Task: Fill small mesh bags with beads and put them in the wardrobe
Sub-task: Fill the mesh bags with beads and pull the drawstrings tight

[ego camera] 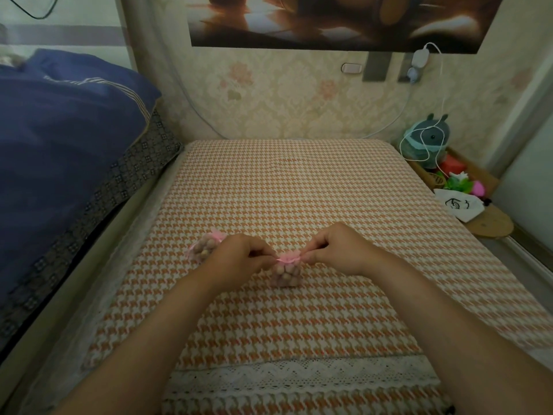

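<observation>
Head view: left hand (239,255) and right hand (339,250) pinch mesh bag's (285,274) drawstring between them.

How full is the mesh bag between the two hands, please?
Full: beads pack the mesh bag up to its gathered pink neck, which the left hand and right hand pinch.

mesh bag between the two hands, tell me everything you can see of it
The mesh bag is small, of sheer pink netting, packed with round tan beads that show through. It stands upright on the orange houndstooth cloth, its gathered pink top frilled. The left hand and right hand each pinch that top from either side.
</observation>
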A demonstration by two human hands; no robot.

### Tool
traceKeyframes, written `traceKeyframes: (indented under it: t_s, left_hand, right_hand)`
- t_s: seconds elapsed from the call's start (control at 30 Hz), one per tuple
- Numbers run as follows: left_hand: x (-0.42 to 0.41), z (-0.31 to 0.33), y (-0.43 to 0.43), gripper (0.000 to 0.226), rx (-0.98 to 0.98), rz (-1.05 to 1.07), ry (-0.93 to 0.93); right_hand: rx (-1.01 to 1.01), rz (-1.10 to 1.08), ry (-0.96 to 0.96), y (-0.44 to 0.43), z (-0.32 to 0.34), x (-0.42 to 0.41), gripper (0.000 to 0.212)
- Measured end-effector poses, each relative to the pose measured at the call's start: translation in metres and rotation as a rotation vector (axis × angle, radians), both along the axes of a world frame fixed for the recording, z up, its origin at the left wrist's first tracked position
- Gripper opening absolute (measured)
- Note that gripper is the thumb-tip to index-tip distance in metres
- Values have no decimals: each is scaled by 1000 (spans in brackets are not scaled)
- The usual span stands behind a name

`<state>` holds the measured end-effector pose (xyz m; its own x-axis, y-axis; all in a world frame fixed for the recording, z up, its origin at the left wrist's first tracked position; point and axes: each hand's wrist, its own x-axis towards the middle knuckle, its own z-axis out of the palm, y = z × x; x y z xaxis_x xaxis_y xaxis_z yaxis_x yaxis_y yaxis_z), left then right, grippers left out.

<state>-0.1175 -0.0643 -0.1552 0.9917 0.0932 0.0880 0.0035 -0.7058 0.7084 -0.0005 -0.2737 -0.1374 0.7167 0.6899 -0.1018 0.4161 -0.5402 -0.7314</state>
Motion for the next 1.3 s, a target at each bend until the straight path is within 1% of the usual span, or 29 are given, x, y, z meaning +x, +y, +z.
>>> traceKeyframes:
  t_s: [0.1, 0.2, 0.27, 0.33, 0.43, 0.53, 0.63, 0.77, 0.9, 1.03, 1.13, 1.2, 1.3]
  left_hand:
    - [0, 1, -1, 6, 14, 10, 10]
    - [0, 0, 1, 11, -6, 26, -8]
    - [-1, -3, 0, 15, -8, 24, -26]
    - [0, -6, -3, 16, -60, 32, -35]
    - [2, -7, -7, 20, -168, 54, -33]
    - [3, -8, -10, 27, -154, -21, -31]
    - [2, -11, -13, 36, -152, -77, -31]
    - [4, -15, -20, 40, -147, -116, -56]
    - [5, -18, -24, 46, -128, -111, -102]
    - [3, -18, -22, 27, -201, -56, -96]
    - [2, -16, -18, 30, -202, -82, -58]
    - [3, -18, -17, 34, -176, -101, -50]
    - [5, -19, -17, 37, -186, -95, -45]
  right_hand:
    - [-15, -13, 7, -2, -1, 2, 23]
    - [-18, -24, 9, -2, -2, 3, 19]
    - [-52, 24, 15, -2, -3, 2, 16]
    - [-73, 73, 32, 0, -4, 1, 13]
    - [-86, 68, 36, 1, -6, 2, 11]
    - [-100, 80, 36, 1, -4, 3, 11]
    - [-117, 84, -5, 3, -2, 0, 16]
    - [-16, 51, -3, 12, 1, -6, 19]
    - [106, 1, 95, 20, -5, -11, 21]
    - [173, -88, 315, 19, -11, -10, 20]
    - [198, -70, 439, 20, -13, -12, 30]
    - [214, -76, 482, 22, -13, -14, 35]
    - [180, -158, 490, 22, -15, -15, 41]
